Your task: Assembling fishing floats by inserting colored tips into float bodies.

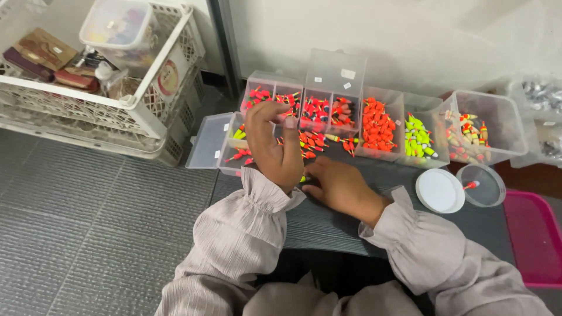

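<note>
The left hand (274,143) is hovering raised over a clear divided box (234,146) at the left end of a row of boxes, its fingers curling together with the tips pinched near the top; whether they are gripping one of the small floats is hard to tell from behind. The right hand (339,187) is lying low on the dark table (328,225), fingers loosely spread and pressing toward a scatter of red and yellow floats (313,142) just in front of it, holding nothing that shows. Those loose floats are sitting on the table between the hands and the boxes.

Behind them a second divided box (319,108) is standing with its lid up, holding red floats. To its right, a box of orange floats (376,124) and a box of yellow-green floats (418,140) are sitting side by side. A white round lid (439,190) and a clear round dish (483,184) are resting right of the right hand. A white plastic crate (146,99) is standing on the floor at the left.
</note>
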